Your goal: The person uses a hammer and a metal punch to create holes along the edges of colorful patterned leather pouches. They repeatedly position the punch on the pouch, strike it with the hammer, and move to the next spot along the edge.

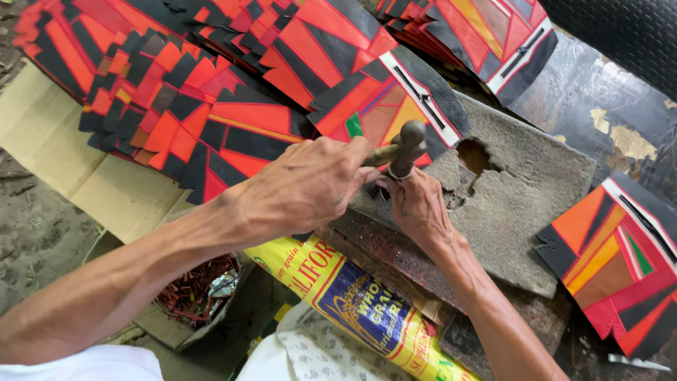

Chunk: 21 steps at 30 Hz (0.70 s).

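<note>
The ground (32,233) was bare grey dirt, bumpy and dusty. A flat sheet of brown cardboard (63,152) lay on it. At the top right there was a dark, shiny sheet (599,92) with torn tan patches showing through. A black ribbed mat (627,32) sat in the top right corner. Soft daylight fell evenly over everything, with no hard shadows.

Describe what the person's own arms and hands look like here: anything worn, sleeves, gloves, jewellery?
Both forearms are bare to the edge of the picture, lean and sinewy. The left hand and right hand wear no gloves, rings or watch. White cloth at the lower left edge may be a garment; no sleeve covers either arm.
</note>
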{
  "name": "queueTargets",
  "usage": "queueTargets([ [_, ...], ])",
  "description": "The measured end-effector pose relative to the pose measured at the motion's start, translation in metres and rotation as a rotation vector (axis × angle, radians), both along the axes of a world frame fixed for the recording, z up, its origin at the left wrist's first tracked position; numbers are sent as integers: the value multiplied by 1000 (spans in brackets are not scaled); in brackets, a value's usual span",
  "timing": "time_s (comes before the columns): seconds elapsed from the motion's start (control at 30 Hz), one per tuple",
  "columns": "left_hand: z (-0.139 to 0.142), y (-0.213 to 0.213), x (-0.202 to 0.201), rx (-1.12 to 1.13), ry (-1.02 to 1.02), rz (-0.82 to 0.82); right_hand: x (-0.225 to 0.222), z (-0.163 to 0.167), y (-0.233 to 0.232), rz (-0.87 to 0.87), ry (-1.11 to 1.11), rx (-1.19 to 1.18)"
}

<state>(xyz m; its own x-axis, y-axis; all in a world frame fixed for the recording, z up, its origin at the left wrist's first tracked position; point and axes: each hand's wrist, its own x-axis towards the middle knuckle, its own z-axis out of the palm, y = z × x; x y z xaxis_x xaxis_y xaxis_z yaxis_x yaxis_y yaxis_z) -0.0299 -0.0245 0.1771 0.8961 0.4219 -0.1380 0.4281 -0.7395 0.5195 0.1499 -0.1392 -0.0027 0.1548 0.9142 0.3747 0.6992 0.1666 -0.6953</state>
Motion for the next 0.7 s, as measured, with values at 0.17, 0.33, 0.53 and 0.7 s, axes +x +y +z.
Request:
queueTargets([
  [0.17, -16, 1, -18, -27, -211, 15, 6, 2, 4, -135, 359, -179],
  [0.33, -20, 4, -20, -39, -175, 39, 4, 7, 5, -106, 416, -202],
  [0.53, -17, 5, -18, -23, -194, 34, 2, 15, 4, -88, 402, -201],
  [0.7, -10, 4, -15, -43, -153, 54, 1, 17, 5, -102, 400, -201],
])
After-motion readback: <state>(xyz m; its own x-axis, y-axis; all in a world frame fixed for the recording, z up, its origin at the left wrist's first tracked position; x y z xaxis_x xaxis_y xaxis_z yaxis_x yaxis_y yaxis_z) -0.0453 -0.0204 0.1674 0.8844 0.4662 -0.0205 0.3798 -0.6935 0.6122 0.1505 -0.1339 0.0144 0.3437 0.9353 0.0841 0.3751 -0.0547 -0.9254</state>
